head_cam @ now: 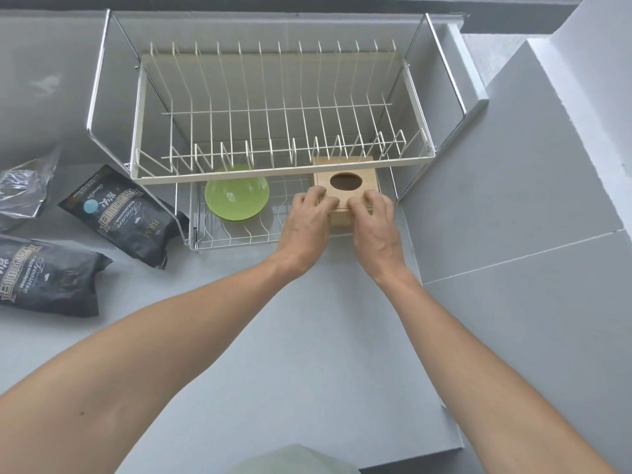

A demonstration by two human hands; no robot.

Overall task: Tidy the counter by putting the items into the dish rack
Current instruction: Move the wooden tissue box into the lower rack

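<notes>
Both hands are on the wooden box (346, 186), which sits in the lower tier of the dish rack (284, 172), at that tier's right end. My left hand (306, 222) has its fingers (321, 196) curled over the box's near left edge, and my right hand (374, 220) has its fingers (359, 203) pressed on the near right part of the lid, so I read both as grasping the box from the front. How firmly they grip I cannot tell. An oval hole shows in the box's lid, just beyond my fingertips.

To the left of the box, in the same lower tier, lies a green plate (236, 192), apart from the box and from my left hand. It may be more than one plate stacked; I cannot be sure. The rack's upper tier, with its white wire dividers, partly overhangs both the plate and the far end of the box.

Left of the rack, on the grey bench (273, 336), lie two dark printed bags. The nearer bag (123, 217) rests against the rack's left frame; the second bag (48, 277) lies farther left, near the picture's edge. Beyond them is a crumpled clear plastic wrapper (24, 186).
</notes>
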